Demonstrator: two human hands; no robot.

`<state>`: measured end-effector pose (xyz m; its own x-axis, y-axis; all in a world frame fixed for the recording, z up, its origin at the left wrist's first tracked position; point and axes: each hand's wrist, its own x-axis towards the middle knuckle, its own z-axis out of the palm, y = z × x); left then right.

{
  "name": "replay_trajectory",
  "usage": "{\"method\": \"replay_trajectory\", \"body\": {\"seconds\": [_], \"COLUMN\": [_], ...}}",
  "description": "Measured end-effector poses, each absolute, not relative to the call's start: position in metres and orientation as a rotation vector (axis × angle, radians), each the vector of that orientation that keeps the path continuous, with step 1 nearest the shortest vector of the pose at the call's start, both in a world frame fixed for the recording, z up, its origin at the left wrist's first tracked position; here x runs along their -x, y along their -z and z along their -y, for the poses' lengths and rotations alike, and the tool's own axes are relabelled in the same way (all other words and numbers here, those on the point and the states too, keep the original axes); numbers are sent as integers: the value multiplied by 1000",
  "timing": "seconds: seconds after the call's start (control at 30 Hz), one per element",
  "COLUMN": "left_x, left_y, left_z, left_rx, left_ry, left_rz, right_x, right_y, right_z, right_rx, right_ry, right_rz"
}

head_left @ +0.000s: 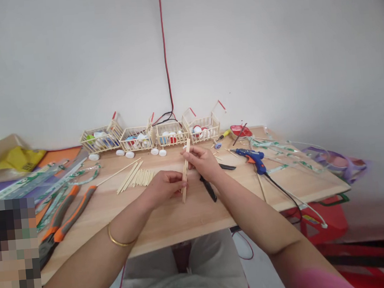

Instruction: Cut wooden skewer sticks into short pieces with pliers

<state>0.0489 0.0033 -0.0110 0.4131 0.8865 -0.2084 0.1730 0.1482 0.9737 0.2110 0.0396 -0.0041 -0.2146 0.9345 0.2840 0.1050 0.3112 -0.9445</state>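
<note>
Between both hands I hold a few thin wooden sticks (184, 193), bunched side by side and tilted up away from me. My left hand (166, 186) pinches them near the lower end. My right hand (203, 162) grips them closer to the top. Just left of my left hand lie short cut sticks (143, 177) in a row, with longer wooden sticks (128, 178) beside them. Under my right hand a black-handled tool (209, 189) rests on the table, partly hidden by the hand and wrist.
Several small stick-built carts (138, 139) filled with bottle caps line the wall. A blue glue gun (251, 156) lies right, its cord hanging over the edge. Orange-handled pliers (70, 210) lie left, near plastic strips (40, 179). A red dish (241, 131) stands behind. The wooden table (172, 226) ends before my lap.
</note>
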Motion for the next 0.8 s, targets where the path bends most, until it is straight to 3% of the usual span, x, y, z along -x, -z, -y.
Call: {"method": "replay_trajectory", "body": {"seconds": [0.07, 0.2, 0.4, 0.8], "left_x": [-47, -43, -35, -33], "left_y": [13, 15, 15, 27], "left_z": [-7, -12, -9, -13], "left_rx": [-1444, -1573, -1744, -1851], "left_ry": [-785, -901, -781, -650], "left_rz": [-1109, -1165, -1295, -1289], "right_x": [-212, -215, -213, -214], "right_y": [2, 0, -2, 9], "right_z": [-35, -30, -25, -30], "right_rx": [904, 881, 853, 809], "right_ry": [-1088, -847, -657, -758], "right_rz": [1782, 2051, 2218, 2312]}}
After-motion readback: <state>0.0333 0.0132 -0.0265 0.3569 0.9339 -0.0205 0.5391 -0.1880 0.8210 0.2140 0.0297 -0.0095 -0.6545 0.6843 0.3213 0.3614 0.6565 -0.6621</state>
